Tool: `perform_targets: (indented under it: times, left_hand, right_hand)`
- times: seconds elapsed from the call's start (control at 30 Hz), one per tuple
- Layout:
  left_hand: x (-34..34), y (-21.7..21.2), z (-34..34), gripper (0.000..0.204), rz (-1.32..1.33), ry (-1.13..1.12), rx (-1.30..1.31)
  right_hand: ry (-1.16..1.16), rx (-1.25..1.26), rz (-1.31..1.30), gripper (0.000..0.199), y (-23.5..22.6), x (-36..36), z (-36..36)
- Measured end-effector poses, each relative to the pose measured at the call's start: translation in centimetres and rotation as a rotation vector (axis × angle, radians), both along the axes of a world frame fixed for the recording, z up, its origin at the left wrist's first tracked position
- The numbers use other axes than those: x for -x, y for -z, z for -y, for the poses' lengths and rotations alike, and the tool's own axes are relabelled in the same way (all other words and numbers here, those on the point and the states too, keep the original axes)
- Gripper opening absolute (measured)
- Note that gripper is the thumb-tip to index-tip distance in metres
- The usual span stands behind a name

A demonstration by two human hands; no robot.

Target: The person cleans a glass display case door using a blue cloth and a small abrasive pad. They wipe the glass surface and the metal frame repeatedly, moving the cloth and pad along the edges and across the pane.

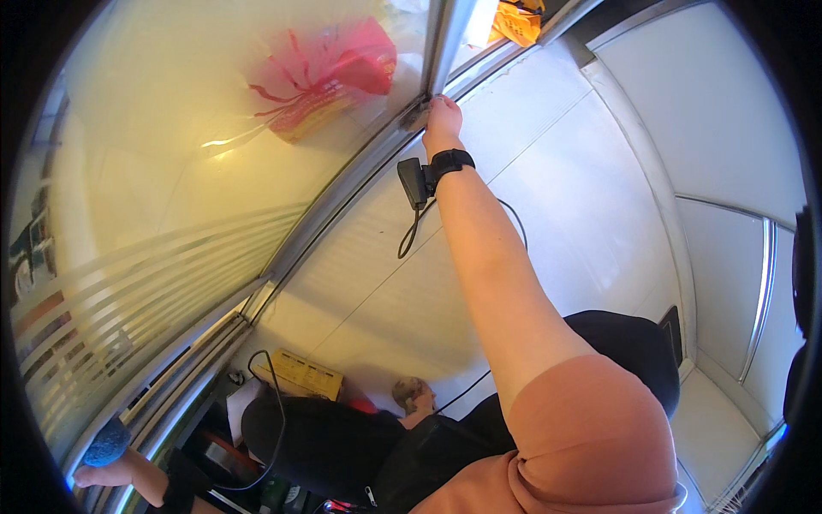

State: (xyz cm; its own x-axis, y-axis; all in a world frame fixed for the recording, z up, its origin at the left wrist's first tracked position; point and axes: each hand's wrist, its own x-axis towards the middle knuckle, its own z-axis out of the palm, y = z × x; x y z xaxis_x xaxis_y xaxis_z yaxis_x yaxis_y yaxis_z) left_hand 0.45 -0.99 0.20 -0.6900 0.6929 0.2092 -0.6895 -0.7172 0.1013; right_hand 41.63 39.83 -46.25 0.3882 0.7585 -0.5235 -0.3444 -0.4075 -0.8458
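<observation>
A rounded, rough-textured blue-grey pad (108, 442) sits against the left hand (116, 473), at the metal edge of a frosted glass door (180, 111) with pale stripes; I cannot tell how those fingers close. The right hand (442, 118) reaches the silvery bottom rail (355, 170), fingers bent, their grip unclear.

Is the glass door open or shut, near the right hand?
The glass door looks partly open: past its metal edge, the orange package shows unclouded.
</observation>
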Motion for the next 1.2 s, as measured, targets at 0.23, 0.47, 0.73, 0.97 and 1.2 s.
perform_targets:
  times: [0.23,0.47,0.73,0.97,1.2]
  left_hand:
    - [-0.7,-0.2,-0.8,0.032,-0.304,-0.241,0.328]
    - [0.1,-0.1,0.5,0.030,-0.253,-0.190,0.252]
    - [0.5,0.3,-0.3,0.029,-0.152,-0.109,0.162]
    - [-0.2,-0.3,-0.9,0.028,0.038,-0.020,0.042]
    - [-2.4,-1.2,-2.0,0.027,0.633,0.234,-0.377]
  right_hand:
    - [-0.024,-0.100,0.568,0.027,-1.1,8.7,8.0]
    - [-0.541,0.260,0.246,0.025,-3.2,11.1,18.0]
    - [0.006,0.097,0.473,0.022,-1.3,0.2,2.7]
    - [-0.363,0.152,0.796,0.014,-2.4,4.3,5.2]
    - [-0.868,0.124,0.553,0.021,-1.8,9.6,14.4]
